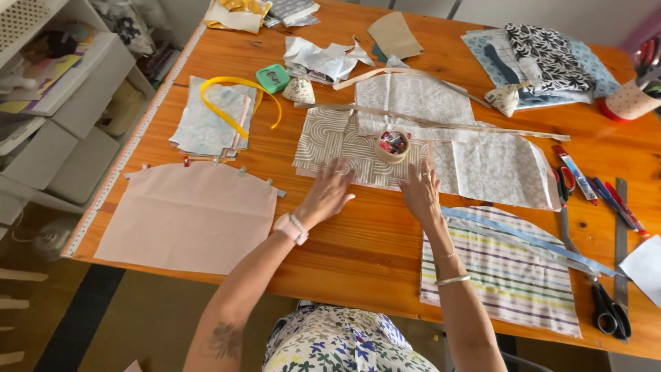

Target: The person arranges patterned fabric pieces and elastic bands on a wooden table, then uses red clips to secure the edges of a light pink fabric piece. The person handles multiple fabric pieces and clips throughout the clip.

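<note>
Patterned beige fabric (330, 141) with curved cream lines lies flat at the centre of the frame on the wooden desk (365, 248), and both hands press on its lower edge. The left hand (327, 193) lies palm down with its fingers (339, 170) spread and flat on the cloth, gripping nothing. The right hand (421, 191) lies just beside it, fingers likewise stretched out and flat, where the beige piece meets a pale printed fabric (496, 169); it holds nothing either. A small round cup of clips (392, 146) stands on the fabric just above and between the two hands.

At lower left of the frame lies a pink fabric panel (189, 217) with small clips along its curved top edge. Above it a yellow ribbon (237, 100) loops over a light blue fabric piece (206, 127), and a green tape measure case (273, 78) sits near it. At lower right a striped fabric piece (506, 275) lies under a blue strip. Black scissors (609, 310) rest at the right edge, below several pens (613, 200).
</note>
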